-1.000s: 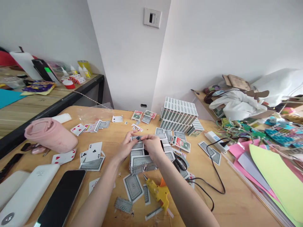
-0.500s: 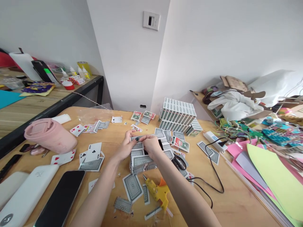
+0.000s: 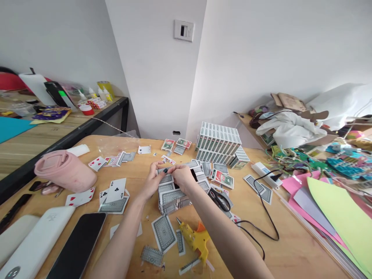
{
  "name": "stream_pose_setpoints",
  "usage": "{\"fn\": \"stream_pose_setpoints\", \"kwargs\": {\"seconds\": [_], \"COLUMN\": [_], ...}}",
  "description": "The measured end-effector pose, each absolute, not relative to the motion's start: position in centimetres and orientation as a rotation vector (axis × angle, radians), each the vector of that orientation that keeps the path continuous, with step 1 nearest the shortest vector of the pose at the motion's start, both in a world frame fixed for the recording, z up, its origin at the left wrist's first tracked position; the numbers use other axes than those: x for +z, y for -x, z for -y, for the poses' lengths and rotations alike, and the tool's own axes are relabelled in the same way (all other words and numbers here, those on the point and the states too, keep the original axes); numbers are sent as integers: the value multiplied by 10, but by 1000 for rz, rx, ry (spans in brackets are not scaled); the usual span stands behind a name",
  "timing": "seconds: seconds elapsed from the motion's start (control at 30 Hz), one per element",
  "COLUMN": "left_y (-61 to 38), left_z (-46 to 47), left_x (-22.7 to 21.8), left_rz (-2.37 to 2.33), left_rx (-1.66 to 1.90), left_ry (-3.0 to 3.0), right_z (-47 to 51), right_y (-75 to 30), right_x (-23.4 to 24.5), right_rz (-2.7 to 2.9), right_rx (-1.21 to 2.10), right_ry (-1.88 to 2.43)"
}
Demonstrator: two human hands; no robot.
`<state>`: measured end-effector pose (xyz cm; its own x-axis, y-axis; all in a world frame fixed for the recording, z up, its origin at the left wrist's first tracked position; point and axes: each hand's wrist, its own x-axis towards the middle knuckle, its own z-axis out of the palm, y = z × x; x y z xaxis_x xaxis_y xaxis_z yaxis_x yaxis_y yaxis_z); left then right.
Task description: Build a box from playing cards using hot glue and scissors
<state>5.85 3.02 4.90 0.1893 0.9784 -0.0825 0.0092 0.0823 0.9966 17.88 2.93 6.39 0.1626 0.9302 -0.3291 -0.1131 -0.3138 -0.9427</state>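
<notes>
A box covered in grey-backed playing cards (image 3: 171, 197) stands on the table in front of me, with dark openings in its top. My left hand (image 3: 153, 181) is closed on its far left edge, thumb on top and fingers behind. Close beside that thumb, my right hand (image 3: 180, 177) is bent over the same edge with its fingers pinched together. What lies between the right fingertips is hidden. On the near side of the box lie a yellow glue gun (image 3: 195, 241) and a loose playing card (image 3: 164, 233). Black-handled scissors (image 3: 219, 199) rest at its right.
Stacked card packs (image 3: 218, 141) stand behind the box. A power strip (image 3: 266, 174) and black cable (image 3: 271, 224) lie right, near coloured paper sheets (image 3: 334, 217). To the left are a pink cup (image 3: 65, 170), a phone (image 3: 78, 246) and a white power bank (image 3: 39, 242).
The camera view has tilted slightly. Both hands stay at the box's far left edge, the right one shifting slightly left; the box stays in place.
</notes>
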Motion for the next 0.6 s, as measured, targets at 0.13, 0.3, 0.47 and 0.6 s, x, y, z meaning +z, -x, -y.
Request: {"fn": "stream_pose_setpoints", "kwargs": {"seconds": [0.13, 0.3, 0.47, 0.6], "left_y": [-58, -61, -60, -60], "left_z": [-30, -32, -33, -33], "left_x": [48, 46, 51, 55], "left_rz": [-1098, -1129, -1140, -1131], "left_rx": [1031, 1094, 1025, 1005], "left_ry": [-1203, -1233, -1239, -1275], "right_z": [-30, -29, -22, -13], "right_y": [-178, -185, -203, -215], "right_x": [62, 74, 99, 109], "right_rz": [815, 860, 1050, 1242], "right_rx": [1372, 1445, 1626, 1578], "right_ry": [1516, 1523, 1471, 1505]}}
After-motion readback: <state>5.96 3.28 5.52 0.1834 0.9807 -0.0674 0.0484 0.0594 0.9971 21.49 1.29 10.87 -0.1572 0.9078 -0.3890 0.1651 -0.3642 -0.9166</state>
